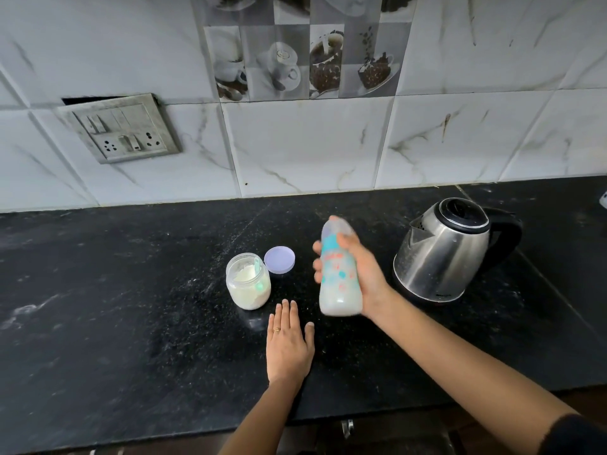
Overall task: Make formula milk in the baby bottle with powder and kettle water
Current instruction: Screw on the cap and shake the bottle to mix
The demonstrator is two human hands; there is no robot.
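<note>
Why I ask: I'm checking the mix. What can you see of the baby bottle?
The baby bottle looks like translucent plastic, printed teal and red, domed cap on, milky white liquid inside. It is blurred, nearly upright, top leaning slightly left, left of the kettle. The right hand holds its middle.

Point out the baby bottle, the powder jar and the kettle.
baby bottle (338, 274): head view, printed body.
powder jar (247, 295): head view, lower side wall.
kettle (440, 257): head view, steel body.

Soft, even light fills the scene, and shadows are faint. The clear printed baby bottle is motion-blurred (its print smeared). Pale glare streaks the shiny steel kettle. Grout lines of the white marbled wall tiles bow near the edges.
</note>
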